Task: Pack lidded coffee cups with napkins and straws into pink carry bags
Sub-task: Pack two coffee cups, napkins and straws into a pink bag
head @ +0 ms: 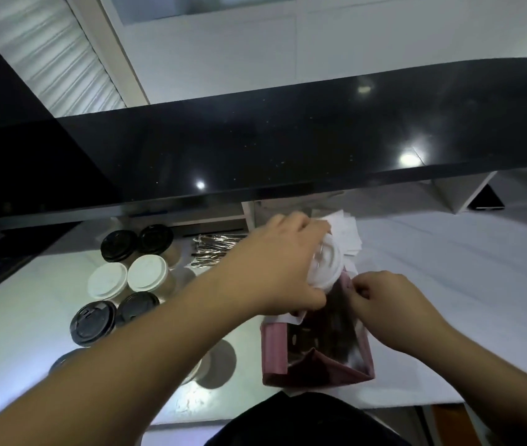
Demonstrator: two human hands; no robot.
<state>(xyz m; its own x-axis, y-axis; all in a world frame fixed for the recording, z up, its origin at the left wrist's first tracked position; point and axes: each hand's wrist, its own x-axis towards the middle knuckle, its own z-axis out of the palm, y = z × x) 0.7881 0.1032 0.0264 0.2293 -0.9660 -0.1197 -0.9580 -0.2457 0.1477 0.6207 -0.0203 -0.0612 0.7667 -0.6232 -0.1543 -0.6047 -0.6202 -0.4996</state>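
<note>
A pink carry bag (320, 371) stands open on the white counter in front of me. My left hand (284, 265) grips a white-lidded coffee cup (328, 268) from above, right at the bag's far rim. My right hand (381, 297) pinches the bag's right upper edge. Behind the cup lies a stack of white napkins (349, 230). Wrapped straws (214, 251) lie in a heap left of the napkins. The cup's body is hidden by my hand and the bag.
Several lidded cups stand at the left: black lids (119, 244) (93, 321) and white lids (148, 273) (107, 280). One more cup (197, 371) sits under my left forearm. A raised black glossy ledge (288, 146) runs across behind the counter.
</note>
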